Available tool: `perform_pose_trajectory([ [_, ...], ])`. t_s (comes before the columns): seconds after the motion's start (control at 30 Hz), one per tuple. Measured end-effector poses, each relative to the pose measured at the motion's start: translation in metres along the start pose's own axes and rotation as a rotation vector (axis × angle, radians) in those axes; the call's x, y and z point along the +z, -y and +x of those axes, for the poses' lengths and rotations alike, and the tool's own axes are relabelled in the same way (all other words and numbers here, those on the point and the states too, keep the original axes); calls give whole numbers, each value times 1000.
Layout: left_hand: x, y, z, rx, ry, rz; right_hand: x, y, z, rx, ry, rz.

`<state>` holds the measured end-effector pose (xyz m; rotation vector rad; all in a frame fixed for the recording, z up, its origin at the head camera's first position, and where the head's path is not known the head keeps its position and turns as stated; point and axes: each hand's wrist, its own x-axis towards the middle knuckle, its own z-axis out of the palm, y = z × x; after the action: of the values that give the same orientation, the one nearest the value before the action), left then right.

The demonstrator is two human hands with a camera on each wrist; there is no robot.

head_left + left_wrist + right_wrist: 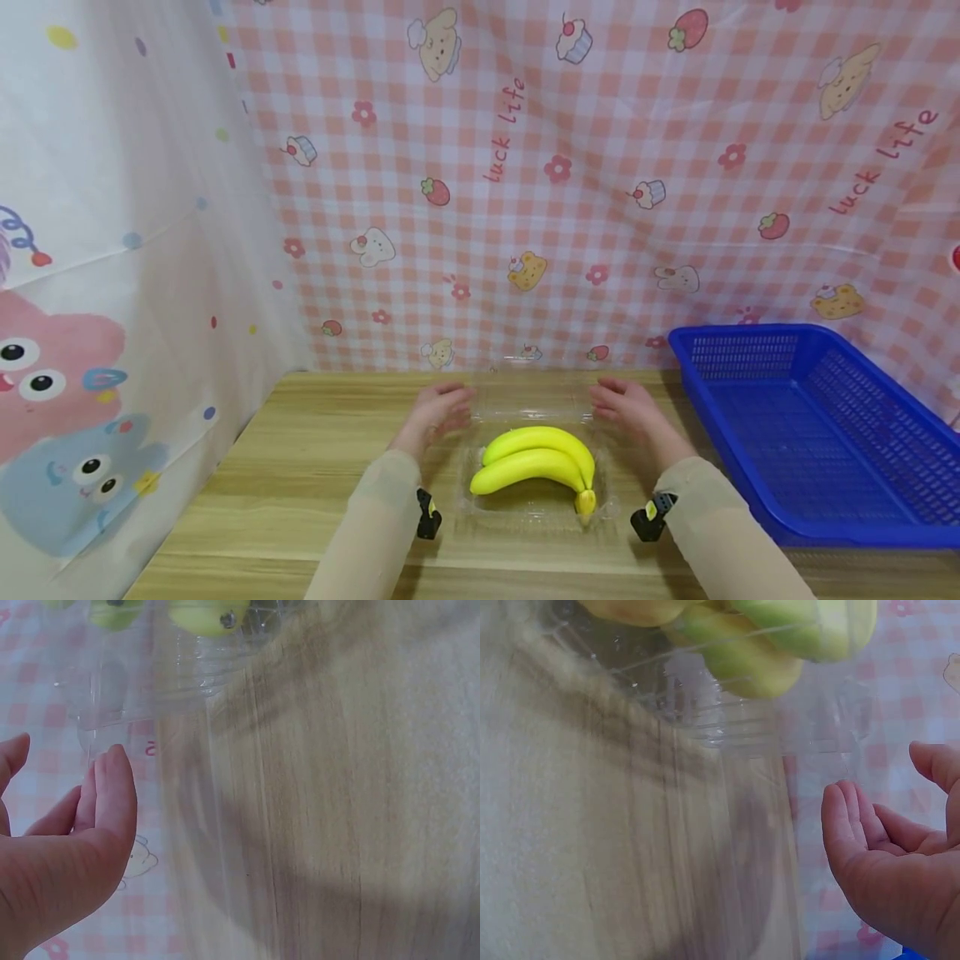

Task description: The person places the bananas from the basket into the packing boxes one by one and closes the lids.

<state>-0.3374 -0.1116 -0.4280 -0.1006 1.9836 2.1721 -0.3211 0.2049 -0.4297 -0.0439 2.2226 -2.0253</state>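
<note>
A bunch of yellow bananas [536, 471] lies in a clear plastic clamshell box [525, 508], stem toward the near right corner. The box's transparent lid [532, 393] stands raised at the back. My left hand [441, 410] is at the lid's left side, and in the left wrist view its extended fingers [114, 787] come up close to the lid's edge. On the opposite side, my right hand [628, 408] is held palm inward, its fingers [844, 821] extended near the lid's right edge. Whether the fingertips touch the plastic I cannot tell.
A blue plastic basket [787, 433] stands at the right of the wooden table [300, 492], close to my right forearm. Behind the table hangs a pink checked cloth [480, 225], with a white printed curtain [172, 250] at the left.
</note>
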Motion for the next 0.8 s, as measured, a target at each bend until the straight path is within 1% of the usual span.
perform_pose_trajectory([
  [0.1,1,-1,1,28,-14,6,-1,2,0,-46,-11,1],
  [0.2,1,-1,2,75,-23,9,-1,5,0,-95,-16,24],
  [0.33,1,-1,2,130,-45,13,-2,9,-1,-118,-30,57],
  [0.47,2,-3,0,141,-69,2,-3,9,-1,-121,-57,78],
  [0.57,3,-5,-1,148,-89,-9,-4,6,0,-154,-58,113],
  [0.6,3,-6,-1,151,-97,-13,-8,0,5,-192,-34,152],
  [0.7,3,-7,0,159,-114,-14,-10,-3,6,-221,-22,189],
  [0.8,4,-7,0,166,-120,-12,-9,-1,5,-210,-47,170],
])
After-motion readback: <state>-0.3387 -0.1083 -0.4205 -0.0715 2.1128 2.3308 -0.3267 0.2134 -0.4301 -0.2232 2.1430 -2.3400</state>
